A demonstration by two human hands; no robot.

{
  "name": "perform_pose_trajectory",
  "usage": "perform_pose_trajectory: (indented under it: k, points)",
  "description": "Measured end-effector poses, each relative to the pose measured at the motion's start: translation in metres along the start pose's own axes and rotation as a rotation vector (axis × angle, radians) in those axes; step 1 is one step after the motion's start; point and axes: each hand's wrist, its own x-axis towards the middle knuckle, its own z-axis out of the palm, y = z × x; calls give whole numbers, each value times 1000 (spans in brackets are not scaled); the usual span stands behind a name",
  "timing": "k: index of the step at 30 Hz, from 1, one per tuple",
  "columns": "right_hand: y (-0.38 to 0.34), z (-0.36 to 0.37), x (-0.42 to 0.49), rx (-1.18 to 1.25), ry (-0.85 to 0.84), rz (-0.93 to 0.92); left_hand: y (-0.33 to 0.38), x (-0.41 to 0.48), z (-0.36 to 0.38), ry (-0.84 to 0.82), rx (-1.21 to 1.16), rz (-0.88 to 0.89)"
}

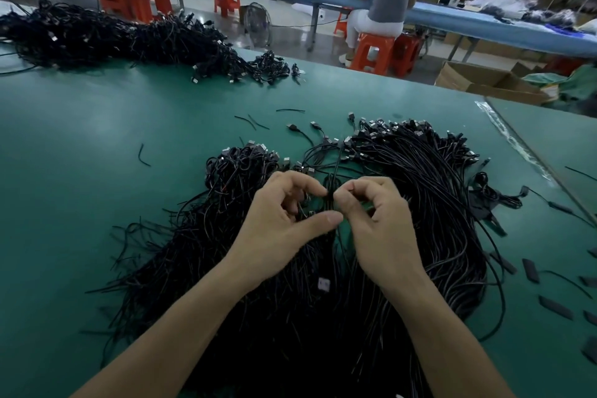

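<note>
A big heap of black USB cables lies on the green table in front of me, plug ends pointing away. My left hand and my right hand meet above the heap's middle. Both pinch the same small folded bundle of black cable between thumb and fingertips. The lower part of that bundle is hidden among the heap. A second, tangled clump of cables lies just left of the hands.
Another large pile of black cables lies at the table's far left. Short black ties are scattered at the right edge. A person sits on an orange stool at a blue bench behind. Cardboard boxes stand on the floor.
</note>
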Motion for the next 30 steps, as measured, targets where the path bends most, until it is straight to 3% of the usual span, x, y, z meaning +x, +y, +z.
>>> perform_pose_trajectory:
  k: [6, 14, 22, 25, 30]
  points:
    - [-8, 3, -6, -3, -8, -108, -3, 2, 7, 90, -33, -102]
    - [-6, 1, -11, -23, -93, -81, 11, 7, -2, 22, -499, -158]
    - [-1, 4, -6, -62, -114, -27, 9, 1, -2, -8, -440, -5]
    - [-1, 0, -4, -57, -67, -20, 0, -1, -4, -3, -188, 48]
    - [-8, -3, -5, -103, -7, -146, -4, -3, -1, -35, -47, -149]
